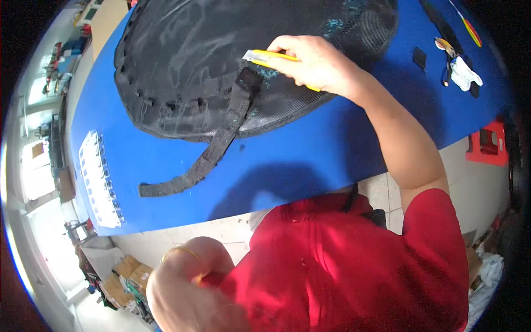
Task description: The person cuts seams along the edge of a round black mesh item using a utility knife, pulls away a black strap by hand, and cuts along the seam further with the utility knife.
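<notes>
My right hand (318,63) is closed around a yellow utility knife (268,55), whose metal tip points left over a round black mesh fabric piece (188,61). Just below the tip, a black strap (221,138) lies across the fabric's lower edge, its end reaching onto the blue table (287,149). Bits of teal thread show on the mesh near my right hand. My left hand (213,254) is low at the left, off the table beside the red shirt; it is blurred, and its fingers cannot be made out. A thin bracelet circles that wrist.
White cards or clips (98,180) lie along the table's left edge. At the upper right are a small black patch (419,57), a white cloth piece (464,74) and a red-yellow tool (472,32). A red stool (488,144) stands right; cardboard boxes (119,285) lie lower left.
</notes>
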Tool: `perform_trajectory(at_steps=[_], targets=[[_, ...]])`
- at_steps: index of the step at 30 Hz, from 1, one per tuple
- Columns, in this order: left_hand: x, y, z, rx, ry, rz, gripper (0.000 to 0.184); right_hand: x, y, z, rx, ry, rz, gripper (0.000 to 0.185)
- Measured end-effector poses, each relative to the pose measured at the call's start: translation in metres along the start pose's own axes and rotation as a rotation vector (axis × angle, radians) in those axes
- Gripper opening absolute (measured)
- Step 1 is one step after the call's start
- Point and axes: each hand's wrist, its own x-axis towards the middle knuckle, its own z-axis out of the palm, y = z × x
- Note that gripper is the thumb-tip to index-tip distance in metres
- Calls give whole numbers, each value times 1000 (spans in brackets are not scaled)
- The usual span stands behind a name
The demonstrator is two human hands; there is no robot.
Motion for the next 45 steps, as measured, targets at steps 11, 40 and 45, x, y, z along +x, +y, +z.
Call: perform_trajectory(at_steps=[11,40,45], targets=[[-139,-9,24,1469,740,-1516,46,-1,13,6,17,27,-89,33],[-44,-131,-70,1296,934,-1344,47,-8,6,8,-48,183,-201,22],[-69,-140,-75,1255,918,-1303,36,-10,-1,3,-87,146,-143,23]])
